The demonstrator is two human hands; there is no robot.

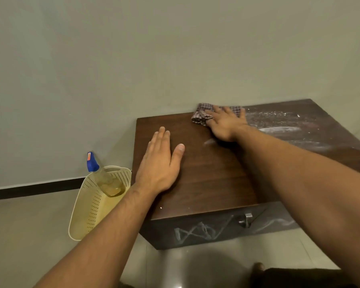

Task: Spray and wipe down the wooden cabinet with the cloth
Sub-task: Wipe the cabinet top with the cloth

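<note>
A low dark wooden cabinet (212, 173) stands against the wall. Its top carries white dust and streaks on the right part, and its front shows white scribbles beside a metal handle (246, 219). My right hand (224, 124) presses flat on a checked cloth (202, 114) at the cabinet's back edge, fingers over the fabric. My left hand (161, 165) lies flat and open on the left part of the top, holding nothing. A spray bottle (104, 175) with a blue nozzle and yellowish liquid leans in a basket on the floor to the left.
A cream perforated plastic basket (87, 208) sits on the tiled floor against the cabinet's left side. The grey wall with a black skirting strip (33, 189) runs behind. My foot (258, 268) shows at the bottom edge.
</note>
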